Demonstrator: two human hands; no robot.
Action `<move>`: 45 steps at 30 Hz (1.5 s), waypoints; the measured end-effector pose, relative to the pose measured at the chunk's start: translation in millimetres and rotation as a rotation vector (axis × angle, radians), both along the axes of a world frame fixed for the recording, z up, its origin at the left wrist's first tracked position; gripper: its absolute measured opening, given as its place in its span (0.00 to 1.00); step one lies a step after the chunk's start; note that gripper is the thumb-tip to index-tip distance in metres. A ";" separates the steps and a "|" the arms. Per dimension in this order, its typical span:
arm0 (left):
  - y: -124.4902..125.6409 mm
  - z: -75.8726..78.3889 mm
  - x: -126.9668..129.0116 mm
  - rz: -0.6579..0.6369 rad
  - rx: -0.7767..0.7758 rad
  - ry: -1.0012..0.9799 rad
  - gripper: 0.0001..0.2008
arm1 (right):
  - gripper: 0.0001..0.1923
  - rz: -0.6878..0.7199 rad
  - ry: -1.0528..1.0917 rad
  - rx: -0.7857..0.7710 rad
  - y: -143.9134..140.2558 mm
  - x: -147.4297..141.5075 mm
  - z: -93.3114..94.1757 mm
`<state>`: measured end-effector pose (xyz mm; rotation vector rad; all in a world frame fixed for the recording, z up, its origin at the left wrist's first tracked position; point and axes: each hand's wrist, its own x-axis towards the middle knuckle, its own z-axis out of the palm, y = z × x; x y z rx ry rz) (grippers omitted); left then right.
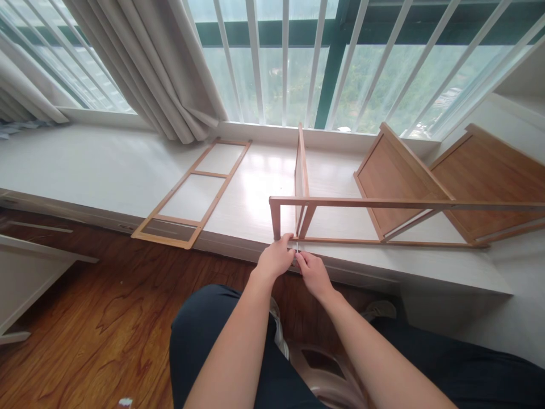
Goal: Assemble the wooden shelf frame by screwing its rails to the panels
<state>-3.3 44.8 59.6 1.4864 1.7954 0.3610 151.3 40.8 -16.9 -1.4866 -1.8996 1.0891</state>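
Wooden shelf frame sits on the right half of the white window ledge, its lower rail running along the ledge's front edge. Right hand pinches a thin metal rod between thumb and finger, rod standing up toward that rail near the frame's left end. Left hand is at the same corner, fingertips at the foot of the short end bar; can't tell how firmly it grips, or on what. Both hands are just off the ledge's front edge, close together, forearms coming up over the dark trousers. Clearance: left of the frame, bare ledge surface up to a flat ladder frame, which lies slantwise with its near end poking out past the front edge; more bare ledge beyond it. Right side is tight, shelf frame running up close to the wall. Window bars close off the back, curtain hanging behind the ladder frame. Below the ledge, wood floor opens out left of the knee. Bays: the shelf frame is split by a slim panel seen nearly edge-on and two broad panels, all tilted in view; ledge surface shows between them.
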 end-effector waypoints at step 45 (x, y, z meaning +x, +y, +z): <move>-0.8 -1.0 0.6 -0.035 -0.040 0.038 0.30 | 0.24 -0.051 -0.242 0.057 -1.5 -12.8 -5.1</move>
